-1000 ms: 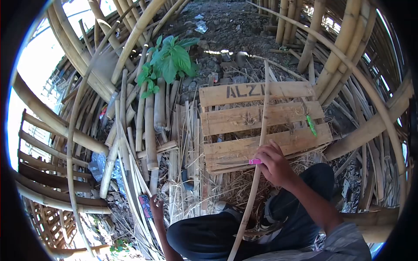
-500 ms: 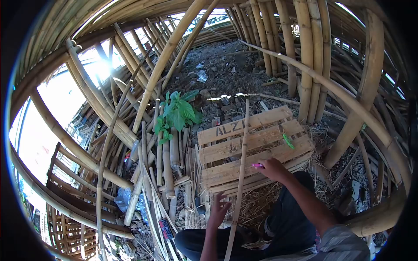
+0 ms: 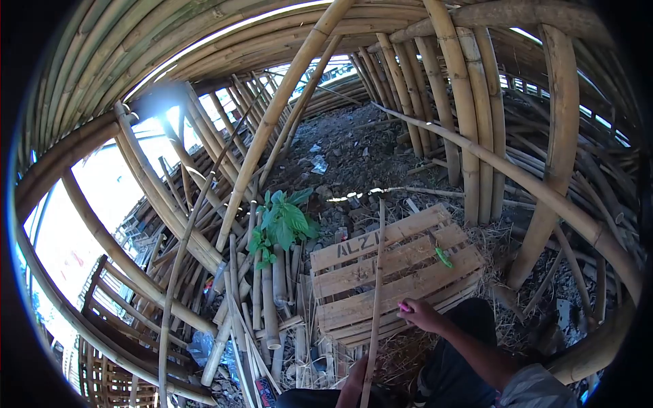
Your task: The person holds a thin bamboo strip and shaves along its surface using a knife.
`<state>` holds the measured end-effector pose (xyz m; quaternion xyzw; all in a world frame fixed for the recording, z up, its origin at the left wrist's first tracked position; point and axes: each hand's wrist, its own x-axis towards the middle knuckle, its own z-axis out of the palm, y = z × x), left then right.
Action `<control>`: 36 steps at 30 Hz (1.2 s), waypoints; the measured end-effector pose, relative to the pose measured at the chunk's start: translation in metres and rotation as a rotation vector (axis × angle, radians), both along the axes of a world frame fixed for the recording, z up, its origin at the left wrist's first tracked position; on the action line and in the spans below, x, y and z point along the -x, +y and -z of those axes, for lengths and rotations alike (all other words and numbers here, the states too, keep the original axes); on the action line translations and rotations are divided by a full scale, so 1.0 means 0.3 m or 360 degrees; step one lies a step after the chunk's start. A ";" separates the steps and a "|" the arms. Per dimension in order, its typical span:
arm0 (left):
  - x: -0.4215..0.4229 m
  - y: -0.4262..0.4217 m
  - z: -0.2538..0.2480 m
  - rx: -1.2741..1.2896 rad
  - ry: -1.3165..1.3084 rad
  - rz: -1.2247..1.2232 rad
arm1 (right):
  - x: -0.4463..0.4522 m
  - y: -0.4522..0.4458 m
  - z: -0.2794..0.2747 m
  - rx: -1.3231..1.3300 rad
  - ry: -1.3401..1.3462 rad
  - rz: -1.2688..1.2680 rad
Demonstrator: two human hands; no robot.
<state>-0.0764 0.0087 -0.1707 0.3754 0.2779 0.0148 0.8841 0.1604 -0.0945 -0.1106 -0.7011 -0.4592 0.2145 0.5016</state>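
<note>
A long thin bamboo strip (image 3: 377,292) lies across the slatted wooden crate (image 3: 354,280), its near end reaching down between my legs. My right hand (image 3: 423,317) is closed over the crate's near edge, just right of the strip. A small pink object (image 3: 406,307) pokes out of its fingers; its kind is not clear. My left hand (image 3: 354,381) is low, right beside the near part of the strip. Its fingers are mostly hidden, so I cannot tell whether it grips the strip. On the crate's right side rests a bright green, narrow object (image 3: 443,257).
Cut bamboo lengths (image 3: 271,319) are piled left of the crate beside a leafy green plant (image 3: 282,221). A bamboo pole (image 3: 503,129) slants across the right side. Upright bamboo posts (image 3: 469,122) and dry straw (image 3: 500,238) stand and lie around. A dark red-marked packet (image 3: 264,393) is near my left knee.
My left hand has moved from open in the air left of the strip down to beside its near part. The view has tilted up slightly. My right hand still holds the pink object.
</note>
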 end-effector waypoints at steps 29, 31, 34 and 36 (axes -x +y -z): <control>-0.048 -0.099 0.050 -0.1296 0.0300 -0.0089 | 0.030 0.008 0.036 0.1027 -0.0674 -0.0702; -0.054 -0.105 0.015 -0.1155 0.0230 -0.0012 | 0.029 0.008 0.012 0.1057 -0.0678 -0.0693; -0.057 -0.114 -0.024 -0.1091 0.0117 -0.0083 | 0.030 0.009 0.016 0.1065 -0.0688 -0.0668; -0.048 -0.098 0.003 -0.0961 0.0111 -0.0017 | 0.038 0.009 0.020 0.1047 -0.0687 -0.0662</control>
